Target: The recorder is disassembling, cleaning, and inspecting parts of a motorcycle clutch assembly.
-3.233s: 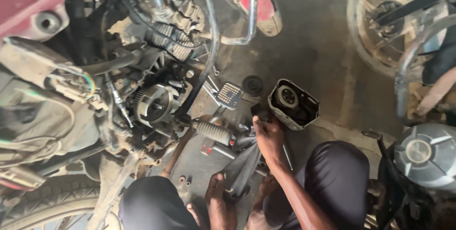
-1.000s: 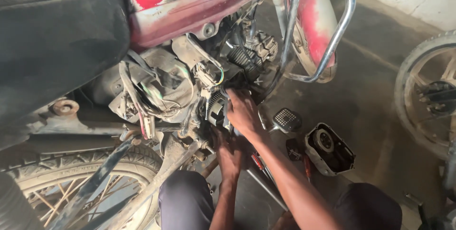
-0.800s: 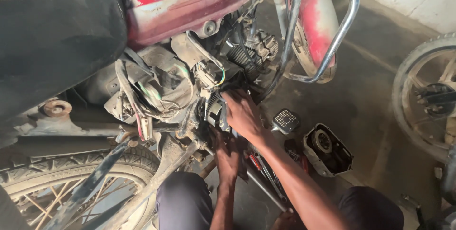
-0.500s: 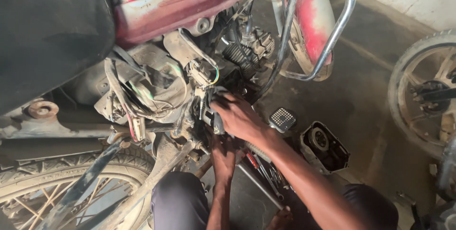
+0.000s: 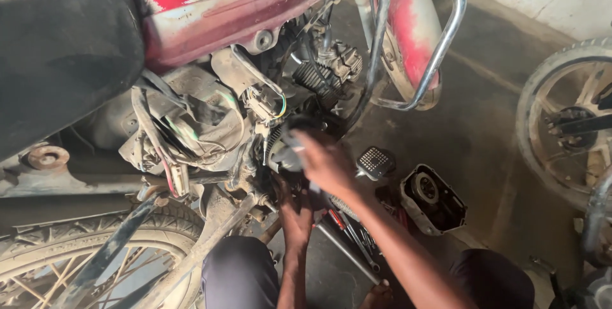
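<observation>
Both hands had moved up since moments ago from the floor parts: right hand (image 5: 328,163) closed blurrily on a grey cylindrical part (image 5: 287,151) at the motorcycle engine (image 5: 319,79), left hand (image 5: 294,210) just beneath, grip unclear.

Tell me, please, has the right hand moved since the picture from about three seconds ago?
Yes. The right hand left the loose engine cover on the floor and now sits up-left of it, at the engine.

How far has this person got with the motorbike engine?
Done, it seems: a black engine cover lies off on the floor. In hand: the right hand is pressed to the engine's side, the left hand working just beneath it. Left: the wiring hangs loose and the cover is not yet back on.
</observation>
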